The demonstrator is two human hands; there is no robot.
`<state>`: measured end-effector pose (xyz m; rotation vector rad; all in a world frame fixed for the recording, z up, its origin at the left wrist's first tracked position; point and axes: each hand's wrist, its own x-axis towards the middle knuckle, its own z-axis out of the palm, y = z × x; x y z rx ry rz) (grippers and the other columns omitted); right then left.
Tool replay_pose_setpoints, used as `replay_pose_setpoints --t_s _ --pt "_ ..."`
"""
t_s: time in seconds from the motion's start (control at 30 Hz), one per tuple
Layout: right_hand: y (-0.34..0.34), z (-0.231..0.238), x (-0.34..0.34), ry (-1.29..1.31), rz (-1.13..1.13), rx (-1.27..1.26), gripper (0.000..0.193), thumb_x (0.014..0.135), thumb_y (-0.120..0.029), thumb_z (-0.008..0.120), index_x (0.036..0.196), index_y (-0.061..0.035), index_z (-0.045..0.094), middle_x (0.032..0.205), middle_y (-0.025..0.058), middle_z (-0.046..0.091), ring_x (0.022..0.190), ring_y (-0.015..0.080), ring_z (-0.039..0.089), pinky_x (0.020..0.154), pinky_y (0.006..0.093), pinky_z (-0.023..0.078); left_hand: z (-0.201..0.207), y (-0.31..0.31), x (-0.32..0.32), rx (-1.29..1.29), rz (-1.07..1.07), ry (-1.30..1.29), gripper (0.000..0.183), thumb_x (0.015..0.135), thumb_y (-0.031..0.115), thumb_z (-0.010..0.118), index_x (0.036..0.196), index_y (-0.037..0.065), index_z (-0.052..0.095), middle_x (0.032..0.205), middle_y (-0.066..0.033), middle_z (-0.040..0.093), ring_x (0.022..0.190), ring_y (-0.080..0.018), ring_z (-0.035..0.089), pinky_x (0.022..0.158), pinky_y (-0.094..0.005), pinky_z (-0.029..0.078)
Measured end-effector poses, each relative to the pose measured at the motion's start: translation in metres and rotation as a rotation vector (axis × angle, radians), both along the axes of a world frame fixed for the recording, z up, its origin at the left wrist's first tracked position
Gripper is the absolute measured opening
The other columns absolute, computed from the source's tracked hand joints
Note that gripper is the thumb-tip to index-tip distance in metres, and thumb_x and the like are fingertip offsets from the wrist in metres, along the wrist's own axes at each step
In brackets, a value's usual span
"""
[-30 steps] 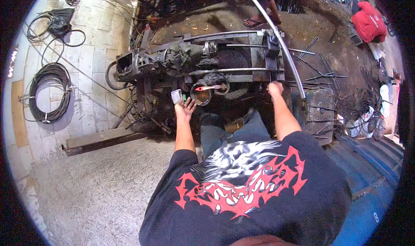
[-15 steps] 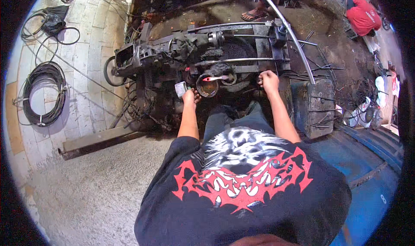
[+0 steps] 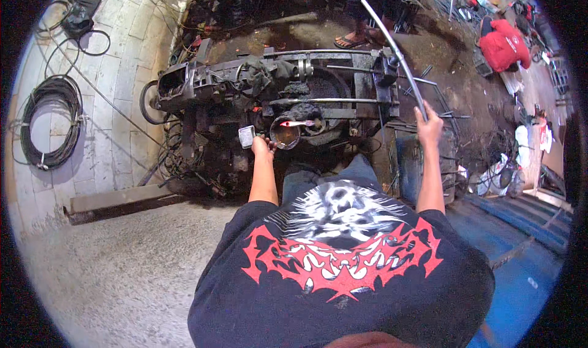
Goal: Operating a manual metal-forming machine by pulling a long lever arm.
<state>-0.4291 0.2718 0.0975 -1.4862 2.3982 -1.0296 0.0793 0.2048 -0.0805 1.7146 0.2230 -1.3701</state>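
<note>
My right hand [image 3: 430, 129] is closed round the lower end of a long silver metal tube [image 3: 401, 57], which slants up and away to the left. My left hand [image 3: 263, 145] grips a small pale rectangular thing with a dark edge [image 3: 247, 137]; its kind I cannot make out. Just right of that hand stands a round can [image 3: 285, 141] with brownish stuff in it. A brush with a pink-red handle [image 3: 294, 124] lies across its rim. Beyond my hands is a dark, greasy metal machine [image 3: 245, 75] with bright rods [image 3: 337, 101] running along it.
A coil of black cable [image 3: 50, 121] lies on pale tiles at left, near a steel beam [image 3: 122, 202]. A dark metal box [image 3: 411, 158] sits by my right arm, with loose rods behind it. A person in red [image 3: 505, 45] crouches far right; another person's foot [image 3: 350, 41] shows beyond the machine.
My right hand has moved right from beside the machine and taken hold of the tube's lower end. The tube has shifted with it. My left hand still holds the pale thing.
</note>
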Motion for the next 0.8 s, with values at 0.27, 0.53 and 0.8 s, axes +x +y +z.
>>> replay_pose_setpoints --t_s 0.27,0.53,0.8 --pt "-0.006 -0.01 -0.027 -0.087 0.294 -0.106 0.043 0.085 -0.006 0.065 0.128 -0.0003 0.063 0.113 0.0262 0.067 0.102 0.0332 0.07 0.085 0.0379 0.055 -0.006 -0.002 -0.021 -0.107 0.179 -0.126 0.014 0.09 0.018 0.045 0.097 0.009 0.054 0.08 -0.0043 0.059 0.065 -0.0207 0.059 0.056 -0.0393 0.054" --pt "-0.005 0.005 -0.011 -0.169 0.334 -0.049 0.048 0.084 -0.002 0.061 0.131 0.0031 0.058 0.119 0.0268 0.065 0.103 0.0323 0.068 0.088 0.0368 0.053 0.019 0.008 -0.027 -0.066 0.022 -0.181 0.039 0.096 0.022 0.044 0.128 0.001 0.048 0.124 -0.0108 0.059 0.09 -0.0262 0.065 0.068 -0.0411 0.056" --pt "-0.008 0.014 0.01 -0.297 0.359 0.048 0.049 0.084 -0.003 0.059 0.133 0.0054 0.056 0.12 0.0291 0.064 0.107 0.0323 0.069 0.089 0.0354 0.053 0.017 0.003 -0.031 -0.008 0.022 -0.23 0.041 0.097 0.019 0.043 0.133 -0.002 0.047 0.121 -0.0126 0.063 0.084 -0.0273 0.067 0.065 -0.0424 0.057"
